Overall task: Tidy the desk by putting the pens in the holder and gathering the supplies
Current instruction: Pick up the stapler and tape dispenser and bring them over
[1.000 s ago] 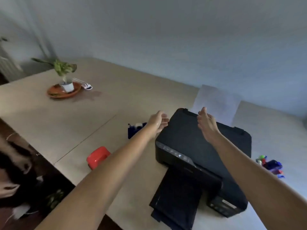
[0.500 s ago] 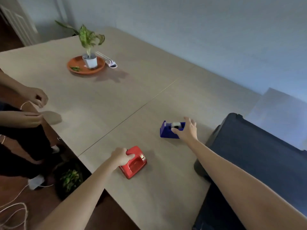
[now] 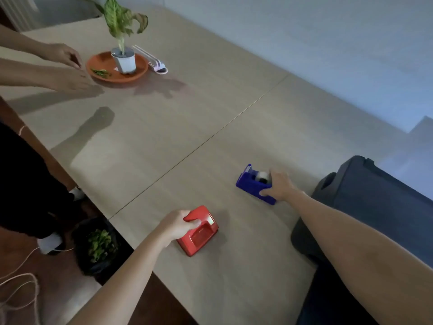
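Note:
A red hole punch (image 3: 202, 233) lies near the front edge of the wooden desk (image 3: 210, 109). My left hand (image 3: 175, 225) grips its near-left end, fingers curled over the top. To the right, a blue tape dispenser (image 3: 253, 184) with a white roll stands on the desk. My right hand (image 3: 280, 186) is closed around its right end. Both items rest on the desk surface. No pens or pen holder appear in view.
A black printer (image 3: 375, 207) fills the right side. Far left stands a potted plant (image 3: 123, 58) on an orange saucer (image 3: 131, 76), with a pink-white object (image 3: 157, 66) beside it. Another person's hands (image 3: 70, 66) hover by the saucer. A dark bin (image 3: 98, 247) sits on the floor below the edge.
My hands left the printer and went to the red hole punch and the blue tape dispenser, then closed on them. The view swung left. The other person's hands reached toward the saucer.

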Tool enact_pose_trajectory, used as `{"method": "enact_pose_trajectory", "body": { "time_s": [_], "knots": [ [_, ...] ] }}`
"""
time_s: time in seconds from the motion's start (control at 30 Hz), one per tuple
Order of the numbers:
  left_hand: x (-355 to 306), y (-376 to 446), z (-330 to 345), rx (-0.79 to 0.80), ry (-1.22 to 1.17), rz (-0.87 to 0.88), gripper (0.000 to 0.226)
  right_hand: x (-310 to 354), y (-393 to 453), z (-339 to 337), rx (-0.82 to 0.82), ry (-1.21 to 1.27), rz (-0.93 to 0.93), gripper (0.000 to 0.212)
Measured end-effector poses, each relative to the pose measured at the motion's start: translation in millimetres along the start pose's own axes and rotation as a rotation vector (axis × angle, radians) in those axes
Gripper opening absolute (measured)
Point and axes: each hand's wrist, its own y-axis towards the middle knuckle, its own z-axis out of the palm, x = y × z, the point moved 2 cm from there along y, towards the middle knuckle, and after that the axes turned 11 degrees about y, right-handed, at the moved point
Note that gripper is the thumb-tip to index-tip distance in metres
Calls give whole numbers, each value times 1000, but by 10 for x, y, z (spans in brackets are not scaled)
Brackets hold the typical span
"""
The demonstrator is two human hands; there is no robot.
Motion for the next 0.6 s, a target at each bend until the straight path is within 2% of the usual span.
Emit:
{"method": "enact_pose_trajectory", "body": {
  "time_s": [0.1, 0.23, 0.4, 0.47, 0.53, 0.6],
  "knots": [
    [-15, -30, -12, 42, -44, -39, 17, 28, -180, 107, -28, 85, 21, 56],
    [-182, -142, -112, 12, -95, -29, 12, 249, -372, -97, -53, 50, -10, 56],
    [-711, -494, -302, -61, -152, 43, 20, 432, -866, -821, -203, 119, -155, 47],
    [-1068, -684, -280, -59, -180, 106, 12, 376, -1218, -1232, -289, 128, -206, 45],
    [-1499, -913, -115, -11, -237, 182, 7, 185, -1641, -1641, -381, 184, -228, 45],
    [-1871, -1137, 80, 61, -298, 245, 12, -27, -2034, -1958, -455, 230, -228, 45]
  ]
}}
